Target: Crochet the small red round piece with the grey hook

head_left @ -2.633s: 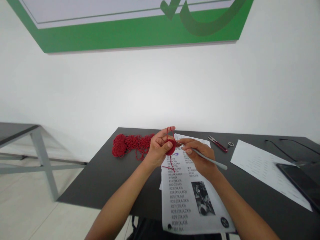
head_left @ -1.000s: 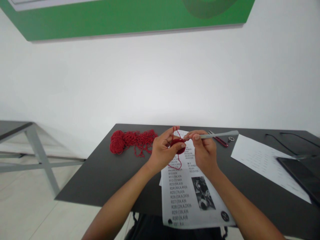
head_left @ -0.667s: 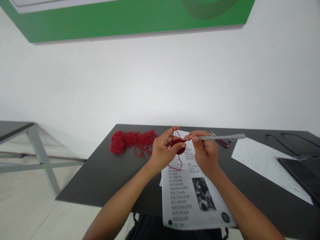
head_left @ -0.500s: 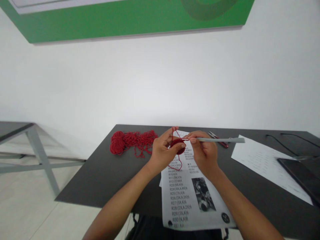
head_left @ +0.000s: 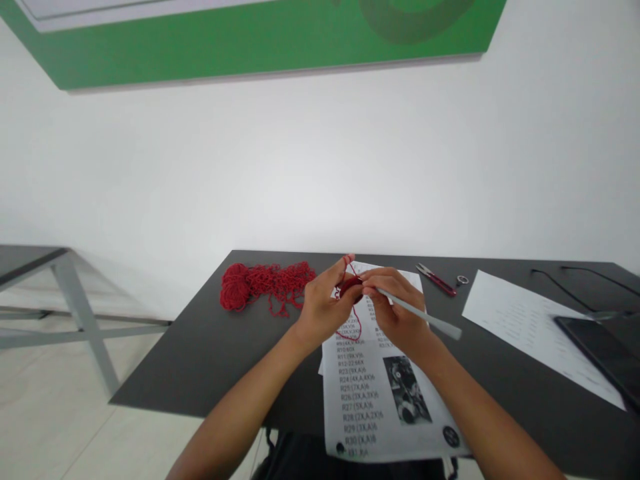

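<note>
My left hand (head_left: 327, 297) pinches a small round piece of red crochet (head_left: 351, 287), with a strand of red yarn looped over its raised index finger. A crochet hook (head_left: 425, 313) with a grey handle is gripped in my right hand (head_left: 397, 303); its tip is at the crochet piece, mostly hidden by the fingers. Loose yarn hangs in a loop below my left hand. To the left on the table lies a ball of red yarn (head_left: 235, 287) beside a tangled heap of the same yarn (head_left: 280, 280).
Under my hands lies a printed pattern sheet (head_left: 360, 413). Right of it are red-handled thread snips (head_left: 437, 279), a small ring-shaped item (head_left: 462, 281), another paper (head_left: 520, 333), eyeglasses (head_left: 595, 312) and a dark phone or tablet (head_left: 600, 353). The dark table (head_left: 200, 367) meets a white wall.
The crochet hook has swung so its handle slopes down to the right, and my right hand has come closer to the left. The crochet piece is tilted; the small ring is uncovered.
</note>
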